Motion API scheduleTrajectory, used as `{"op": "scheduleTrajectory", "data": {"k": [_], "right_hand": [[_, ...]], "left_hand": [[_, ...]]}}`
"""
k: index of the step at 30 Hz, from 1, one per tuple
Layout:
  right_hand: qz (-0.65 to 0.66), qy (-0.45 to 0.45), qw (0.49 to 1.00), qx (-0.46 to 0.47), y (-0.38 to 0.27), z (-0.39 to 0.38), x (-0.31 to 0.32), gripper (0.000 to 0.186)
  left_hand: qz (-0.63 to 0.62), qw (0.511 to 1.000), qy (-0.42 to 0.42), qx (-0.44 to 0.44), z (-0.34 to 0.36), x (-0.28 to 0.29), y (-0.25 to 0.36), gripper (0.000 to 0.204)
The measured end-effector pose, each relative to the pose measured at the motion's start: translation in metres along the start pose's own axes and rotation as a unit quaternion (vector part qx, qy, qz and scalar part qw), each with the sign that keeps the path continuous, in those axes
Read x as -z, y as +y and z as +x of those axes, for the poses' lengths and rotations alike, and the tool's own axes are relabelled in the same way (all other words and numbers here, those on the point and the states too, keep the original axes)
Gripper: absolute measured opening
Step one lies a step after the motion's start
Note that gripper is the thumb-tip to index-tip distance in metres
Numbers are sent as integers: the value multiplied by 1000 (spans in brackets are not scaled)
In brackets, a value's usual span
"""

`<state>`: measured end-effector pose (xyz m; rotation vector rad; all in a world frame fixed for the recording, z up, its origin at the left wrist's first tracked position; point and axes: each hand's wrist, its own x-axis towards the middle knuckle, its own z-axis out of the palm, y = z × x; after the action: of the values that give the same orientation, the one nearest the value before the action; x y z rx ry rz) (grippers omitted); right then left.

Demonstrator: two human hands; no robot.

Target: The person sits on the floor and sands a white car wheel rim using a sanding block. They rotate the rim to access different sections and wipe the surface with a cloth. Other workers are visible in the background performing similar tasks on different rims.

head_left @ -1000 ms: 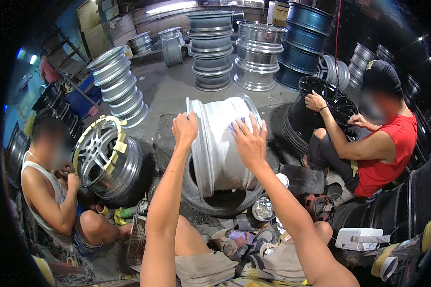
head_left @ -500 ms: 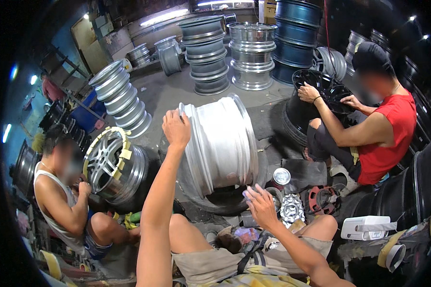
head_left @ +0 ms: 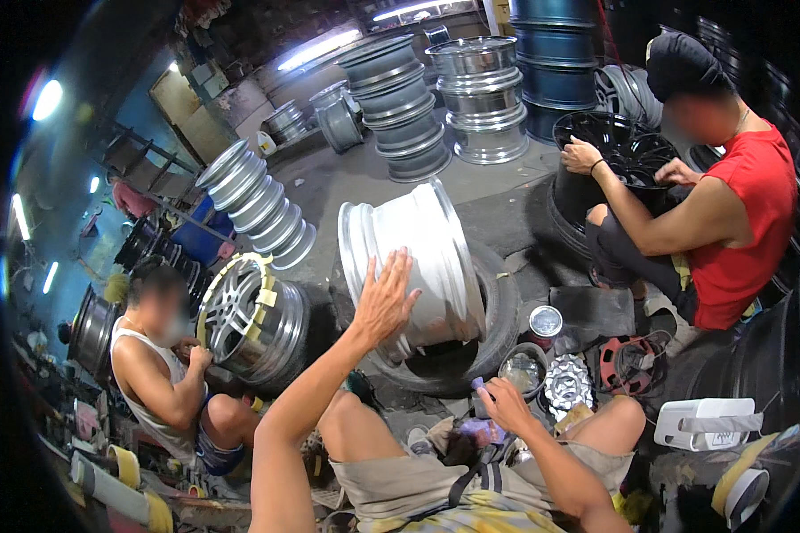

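A silver wheel rim (head_left: 428,253) lies on its side in front of me, resting on a black tyre (head_left: 500,355). My left hand (head_left: 385,300) is laid flat on the near left part of its barrel, fingers stretched out. Lower right, above my lap, my right hand (head_left: 508,404) has its fingers curled around a small purple piece (head_left: 478,384), whose kind I cannot make out. Just beyond that hand stands a round tub (head_left: 524,369), with a lidded can (head_left: 545,321) behind it. A shiny scalloped metal part (head_left: 568,384) lies beside the tub.
On the left, a person in a white top works at a rim (head_left: 276,333) edged with yellow tape. A person in red (head_left: 742,222) handles a black rim (head_left: 618,160) on the right. Stacked rims (head_left: 400,107) stand behind. A white box (head_left: 704,424) sits at lower right.
My left hand has moved from the rim's far left edge down and right onto its barrel. The right hand has drawn back toward my lap and curled its fingers. The view has tilted.
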<state>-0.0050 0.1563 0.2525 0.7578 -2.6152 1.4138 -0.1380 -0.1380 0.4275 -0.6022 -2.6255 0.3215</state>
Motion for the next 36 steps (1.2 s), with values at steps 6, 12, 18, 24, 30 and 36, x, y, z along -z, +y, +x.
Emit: {"op": "scheduleTrajectory", "data": {"k": [6,12,18,24,30,36], "right_hand": [[34,-2,999,-13,2,-6,1,25],[17,-50,997,-60,3,-11,1,29],[-19,-91,992,-82,16,-20,-3,29],[-65,-177,976,-113,30,-21,-28,31],[-103,-233,960,-119,39,-22,-60,33],[-140,-305,929,-157,60,-17,-82,38]], "left_hand": [[30,999,6,33,23,3,-9,66],[35,997,9,67,43,2,-8,66],[25,999,-25,-38,-23,1,45,60],[-203,933,-297,-23,-88,28,90,38],[-253,909,-298,148,-162,-30,50,57],[-339,890,-76,295,-169,-43,40,54]]}}
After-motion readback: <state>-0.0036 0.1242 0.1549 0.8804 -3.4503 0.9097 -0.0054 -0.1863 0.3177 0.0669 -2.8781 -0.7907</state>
